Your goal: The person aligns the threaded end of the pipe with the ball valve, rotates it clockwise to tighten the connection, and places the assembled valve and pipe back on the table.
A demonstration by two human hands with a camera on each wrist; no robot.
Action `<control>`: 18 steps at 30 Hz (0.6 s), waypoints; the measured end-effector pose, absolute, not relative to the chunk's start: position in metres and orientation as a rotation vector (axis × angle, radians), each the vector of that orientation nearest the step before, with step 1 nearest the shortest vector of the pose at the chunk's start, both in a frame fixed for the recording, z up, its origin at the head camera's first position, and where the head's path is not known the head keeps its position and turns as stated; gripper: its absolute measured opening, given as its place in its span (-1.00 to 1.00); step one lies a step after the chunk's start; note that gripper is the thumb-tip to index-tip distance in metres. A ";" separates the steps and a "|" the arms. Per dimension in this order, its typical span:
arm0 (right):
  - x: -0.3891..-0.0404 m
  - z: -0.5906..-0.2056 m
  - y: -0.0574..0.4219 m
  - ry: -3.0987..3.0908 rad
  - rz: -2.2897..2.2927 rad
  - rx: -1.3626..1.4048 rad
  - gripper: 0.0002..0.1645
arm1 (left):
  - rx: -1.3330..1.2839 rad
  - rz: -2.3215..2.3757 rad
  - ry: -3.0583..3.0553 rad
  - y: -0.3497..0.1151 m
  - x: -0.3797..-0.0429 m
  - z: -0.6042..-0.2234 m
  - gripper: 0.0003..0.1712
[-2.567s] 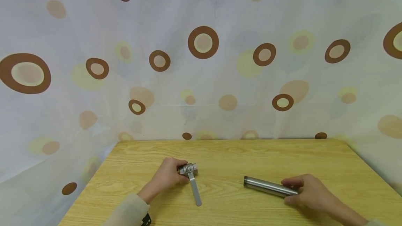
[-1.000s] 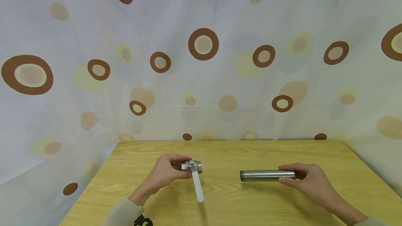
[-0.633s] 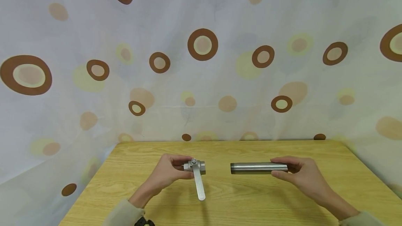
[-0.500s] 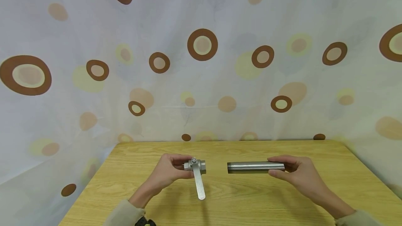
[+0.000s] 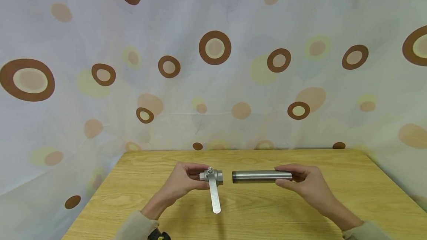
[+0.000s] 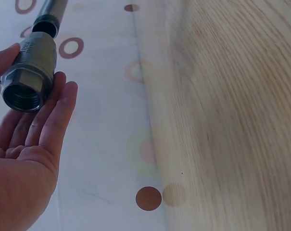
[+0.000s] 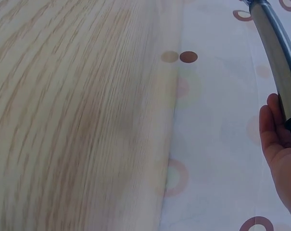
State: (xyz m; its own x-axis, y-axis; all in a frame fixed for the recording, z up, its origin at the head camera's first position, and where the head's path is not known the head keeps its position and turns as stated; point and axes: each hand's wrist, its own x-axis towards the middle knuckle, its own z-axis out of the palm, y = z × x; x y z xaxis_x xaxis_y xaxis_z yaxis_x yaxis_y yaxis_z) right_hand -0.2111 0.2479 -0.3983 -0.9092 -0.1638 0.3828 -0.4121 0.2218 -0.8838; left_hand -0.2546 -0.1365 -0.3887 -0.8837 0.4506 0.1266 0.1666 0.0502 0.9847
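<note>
A narrow gap is separating the valve [image 5: 218, 177] from the dark-rimmed end of the pipe [image 5: 253, 175]; the 2 are lying nearly in line, not touching. Both are being held above the table [image 5: 150, 166], with shadows falling on the wood below. The left hand [image 5: 181, 182] is gripping the valve between thumb and fingers, parted only as wide as its body. The right hand [image 5: 310, 186] is pinching the other end of the pipe the same way. The handle [image 5: 215, 197] is sticking out toward the person, past the left thumb.

Both hands are staying well inside the table's 2 slanting side edges, and wood is stretching behind them to the straight back edge. The tabletop is showing pale yellow grain. A white cloth [image 5: 240, 17] with brown rings and beige and yellow spots is hanging behind the table and along both sides. Light sleeves [image 5: 133, 227] are covering the forearms.
</note>
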 end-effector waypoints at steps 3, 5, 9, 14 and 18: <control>-0.212 -0.399 0.245 -2.276 1.772 0.558 -0.60 | 0.639 1.918 2.101 -0.135 -0.256 -0.389 -0.45; -0.212 -0.399 0.243 -2.275 1.779 0.560 -0.60 | 0.641 1.912 2.099 -0.134 -0.255 -0.389 -0.44; -0.212 -0.399 0.240 -2.278 1.783 0.554 -0.59 | 0.638 1.906 2.095 -0.132 -0.255 -0.388 -0.43; -0.213 -0.401 0.237 -2.266 1.785 0.561 -0.59 | 0.648 1.905 2.080 -0.130 -0.256 -0.387 -0.43; -0.214 -0.402 0.235 -2.252 1.792 0.586 -0.60 | 0.656 1.906 2.078 -0.129 -0.256 -0.387 -0.44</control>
